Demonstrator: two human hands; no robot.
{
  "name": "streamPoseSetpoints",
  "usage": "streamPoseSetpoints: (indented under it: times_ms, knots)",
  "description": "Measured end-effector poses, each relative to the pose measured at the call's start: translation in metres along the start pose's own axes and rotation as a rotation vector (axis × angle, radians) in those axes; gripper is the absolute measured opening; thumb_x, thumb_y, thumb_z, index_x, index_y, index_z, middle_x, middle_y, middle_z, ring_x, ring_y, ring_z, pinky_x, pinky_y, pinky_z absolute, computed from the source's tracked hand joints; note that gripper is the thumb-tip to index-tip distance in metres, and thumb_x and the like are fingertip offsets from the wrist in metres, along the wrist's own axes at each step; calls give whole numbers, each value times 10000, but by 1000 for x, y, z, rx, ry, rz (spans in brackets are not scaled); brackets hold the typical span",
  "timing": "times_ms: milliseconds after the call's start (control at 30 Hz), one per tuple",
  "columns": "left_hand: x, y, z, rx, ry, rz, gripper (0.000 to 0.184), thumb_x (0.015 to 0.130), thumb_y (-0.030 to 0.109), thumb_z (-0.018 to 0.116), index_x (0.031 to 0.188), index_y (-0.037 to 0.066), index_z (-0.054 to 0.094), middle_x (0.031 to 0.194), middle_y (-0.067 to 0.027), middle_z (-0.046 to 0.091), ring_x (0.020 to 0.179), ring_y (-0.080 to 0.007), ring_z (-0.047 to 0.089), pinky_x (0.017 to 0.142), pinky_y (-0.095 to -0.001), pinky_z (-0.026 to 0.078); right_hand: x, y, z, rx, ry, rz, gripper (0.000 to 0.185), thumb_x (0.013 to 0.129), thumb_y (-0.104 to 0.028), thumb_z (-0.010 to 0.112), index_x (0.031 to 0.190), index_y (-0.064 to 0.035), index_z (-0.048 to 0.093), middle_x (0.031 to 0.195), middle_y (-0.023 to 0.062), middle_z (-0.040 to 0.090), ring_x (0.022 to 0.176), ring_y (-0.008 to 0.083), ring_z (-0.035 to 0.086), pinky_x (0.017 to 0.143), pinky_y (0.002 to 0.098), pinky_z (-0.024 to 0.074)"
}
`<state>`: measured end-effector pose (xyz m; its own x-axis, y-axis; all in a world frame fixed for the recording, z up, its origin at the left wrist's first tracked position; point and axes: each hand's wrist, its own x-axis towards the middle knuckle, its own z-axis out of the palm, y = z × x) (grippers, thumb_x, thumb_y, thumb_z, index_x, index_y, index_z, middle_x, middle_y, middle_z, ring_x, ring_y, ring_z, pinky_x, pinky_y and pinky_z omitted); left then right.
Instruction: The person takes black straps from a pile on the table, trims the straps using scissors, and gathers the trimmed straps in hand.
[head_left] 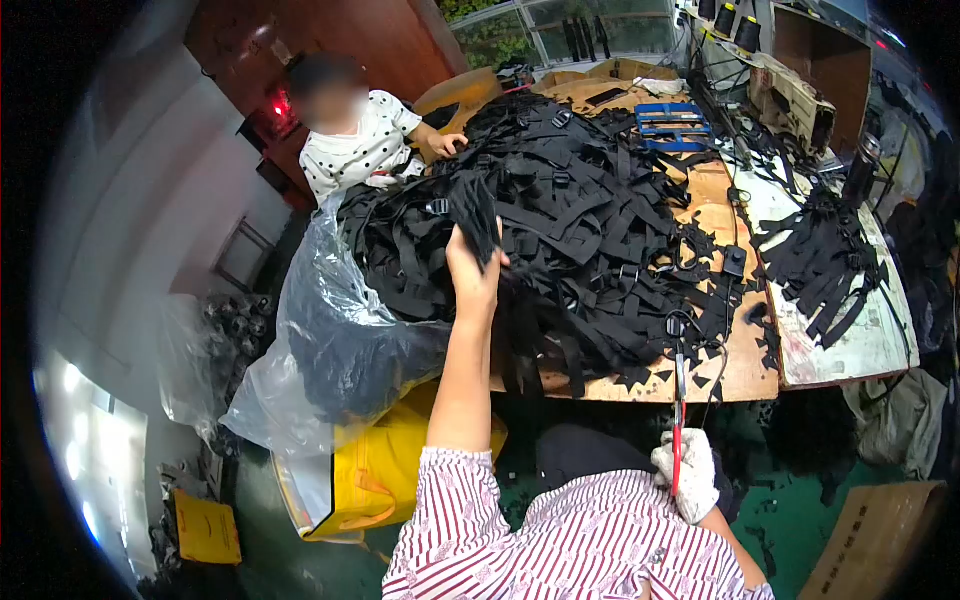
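Note:
My left hand (474, 268) is closed around a bunch of black webbing straps (474, 212), raised over the front of a large heap of black straps (570, 195) with buckles among them. Some strap ends hang down beside that wrist. My right hand (687, 474), in a white glove, is low near the table's front edge. It grips a long tool with a red handle (677, 440) and a metal front part; its exact kind I cannot make out. The tool points at the table edge, close to small black scraps (640, 376).
Across the heap sits a person (355, 145) in a dotted top, one hand on the straps. Clear plastic sheeting (330, 340) hangs at the left above a yellow bag (375, 470). More straps (825, 255) lie on a white table (890, 340), near a sewing machine (790, 100).

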<state>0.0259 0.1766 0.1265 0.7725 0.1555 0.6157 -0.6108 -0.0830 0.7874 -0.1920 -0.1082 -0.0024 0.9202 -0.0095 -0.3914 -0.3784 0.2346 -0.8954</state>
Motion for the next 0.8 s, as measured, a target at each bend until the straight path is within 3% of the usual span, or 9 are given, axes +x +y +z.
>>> streamPoseSetpoints:
  times_ms: [100, 167, 200, 233, 333, 433, 500, 600, 800]
  knots:
    - [56, -14, 18, 315, 3, -60, 279, 745, -126, 392, 962, -30, 539, 746, -76, 581, 543, -128, 518, 547, -242, 447, 4, 5, -4, 24, -5, -14, 321, 754, -10, 625, 1011, -29, 433, 684, 40, 518, 452, 103, 495, 427, 226, 423]
    - [104, -86, 13, 59, 63, -151, 244, 715, -132, 524, 925, -8, 541, 754, -81, 619, 566, -182, 591, 563, -281, 488, 5, 2, -5, 42, 3, -15, 331, 756, -10, 626, 1020, -30, 427, 686, 40, 518, 454, 101, 495, 429, 222, 421]
    - [107, -89, 18, 783, 10, 212, 285, 658, -82, 601, 926, -16, 532, 783, -150, 629, 662, -293, 628, 630, -344, 505, 7, 2, -5, 54, 14, -23, 340, 751, -15, 625, 1024, -19, 422, 683, 47, 524, 444, 103, 494, 422, 222, 417]
    - [106, -75, 32, 954, 15, 280, 337, 612, -31, 648, 926, -22, 527, 814, -212, 617, 787, -395, 605, 707, -400, 494, 8, 1, -5, 44, 30, -5, 342, 747, -15, 622, 1023, -11, 421, 679, 51, 528, 438, 104, 494, 418, 223, 415]
    - [130, -111, 46, 1179, -109, 98, 562, 681, 146, 677, 1212, 118, 496, 1297, -159, 450, 1172, -376, 432, 942, -445, 392, 12, -6, -3, 56, 89, 24, 331, 733, -13, 614, 1004, 8, 426, 661, 59, 534, 413, 111, 489, 398, 228, 409]
    - [145, -124, 55, 1294, -229, -321, 673, 740, 210, 687, 1320, 387, 395, 1501, -63, 97, 1352, -371, 135, 1007, -608, 225, 18, -9, -4, 83, 145, 46, 326, 726, -18, 615, 996, 0, 433, 649, 59, 534, 398, 112, 481, 377, 230, 396]
    - [153, -126, 59, 1210, -285, -619, 622, 771, 292, 663, 1325, 395, 399, 1510, -38, 95, 1362, -365, 120, 1047, -543, 193, 24, -8, -7, 95, 155, 18, 332, 726, -43, 622, 999, -13, 435, 652, 54, 537, 390, 106, 472, 359, 218, 374]
    - [159, -136, 66, 1367, -385, -644, 595, 780, 276, 653, 1328, 300, 422, 1386, -78, 337, 1282, -321, 286, 1003, -519, 248, 33, -9, -5, 87, 205, 65, 340, 730, -74, 633, 1002, -22, 437, 664, 50, 544, 385, 101, 465, 353, 209, 361]
    - [118, -145, 65, 1462, -339, -95, 355, 796, 111, 531, 1151, 116, 557, 1077, -113, 529, 1077, -297, 455, 901, -463, 332, 43, -9, 2, 151, 136, 27, 349, 744, -87, 636, 1025, -28, 438, 686, 47, 545, 402, 99, 473, 368, 209, 373]
